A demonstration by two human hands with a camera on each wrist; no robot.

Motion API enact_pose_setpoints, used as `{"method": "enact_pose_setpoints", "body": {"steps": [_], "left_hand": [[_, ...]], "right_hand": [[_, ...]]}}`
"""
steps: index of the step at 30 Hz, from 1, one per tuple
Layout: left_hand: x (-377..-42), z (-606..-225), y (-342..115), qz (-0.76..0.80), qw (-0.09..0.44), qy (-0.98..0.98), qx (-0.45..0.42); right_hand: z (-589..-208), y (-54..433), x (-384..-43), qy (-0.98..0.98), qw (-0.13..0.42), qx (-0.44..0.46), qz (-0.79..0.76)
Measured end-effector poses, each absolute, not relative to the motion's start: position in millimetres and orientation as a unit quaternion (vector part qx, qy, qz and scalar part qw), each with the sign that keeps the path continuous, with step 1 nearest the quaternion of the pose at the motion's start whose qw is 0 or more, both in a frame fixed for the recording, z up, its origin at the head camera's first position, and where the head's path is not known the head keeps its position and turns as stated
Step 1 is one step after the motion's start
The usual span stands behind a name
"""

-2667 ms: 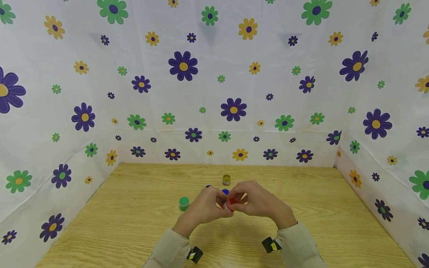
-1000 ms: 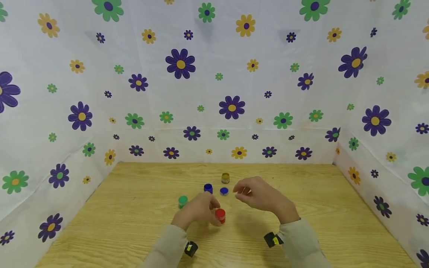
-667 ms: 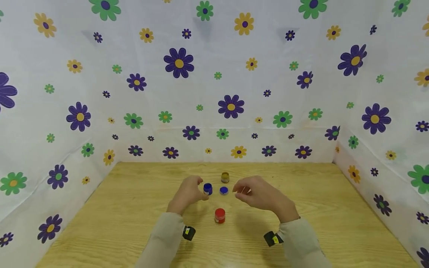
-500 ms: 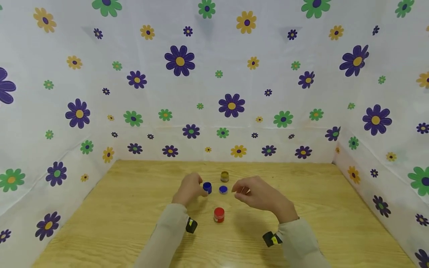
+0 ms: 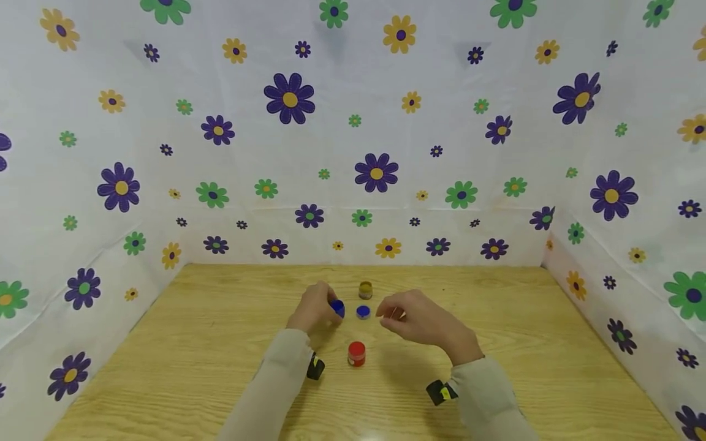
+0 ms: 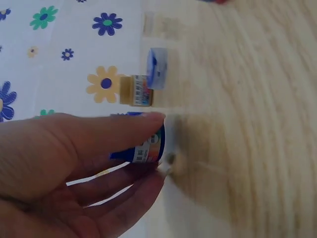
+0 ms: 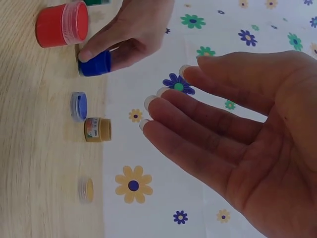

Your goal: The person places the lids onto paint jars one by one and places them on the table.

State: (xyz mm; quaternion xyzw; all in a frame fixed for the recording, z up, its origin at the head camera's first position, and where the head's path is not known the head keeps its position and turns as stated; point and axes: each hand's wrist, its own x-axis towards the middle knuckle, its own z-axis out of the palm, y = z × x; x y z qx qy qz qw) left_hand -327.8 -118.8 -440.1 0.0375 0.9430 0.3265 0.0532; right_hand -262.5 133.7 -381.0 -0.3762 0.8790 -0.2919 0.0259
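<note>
My left hand (image 5: pixel 313 307) holds an uncapped blue paint jar (image 5: pixel 338 308) between thumb and fingers, low over the wooden table. In the left wrist view the thumb lies across the jar's labelled side (image 6: pixel 143 151). A flat blue lid (image 5: pixel 363 312) lies to the right of that jar. My right hand (image 5: pixel 421 318) hovers beside the lid, fingers loosely bent and holding nothing. The right wrist view shows its bare palm (image 7: pixel 237 144). Nearer to me stands a red paint jar (image 5: pixel 356 354) with its red cap on.
Behind the blue lid stands an open yellow paint jar (image 5: pixel 366 290). A yellow lid (image 7: pixel 86 190) lies farther along in the right wrist view. Part of something green (image 7: pixel 96 2) shows at that view's top edge. Flowered white cloth (image 5: pixel 331 153) walls the table (image 5: pixel 220 380).
Both hands held the red jar; it now stands on the table, released. My left hand moved left and away to grip the blue jar. My right hand let go and stays nearly still.
</note>
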Motion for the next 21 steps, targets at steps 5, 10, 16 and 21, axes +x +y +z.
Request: {"method": "enact_pose_setpoints", "body": {"steps": [5, 10, 16, 21], "left_hand": [[-319.8, -435.3, -118.4, 0.331, 0.050, 0.940, 0.068], [-306.1, -425.9, -117.6, 0.326, 0.048, 0.939, 0.096], [-291.9, -419.1, -118.0, 0.331, 0.061, 0.935, 0.112], [-284.5, -415.3, -117.5, 0.350, 0.064, 0.926, 0.130]], "right_hand": [[-385.3, 123.7, -275.4, 0.888, 0.025, -0.368, -0.276], [-392.7, 107.3, -294.1, 0.898, 0.026, -0.373, -0.233], [-413.8, 86.8, -321.4, 0.911, 0.051, -0.357, -0.202], [-430.8, 69.7, -335.9, 0.925, 0.077, -0.325, -0.178]]}}
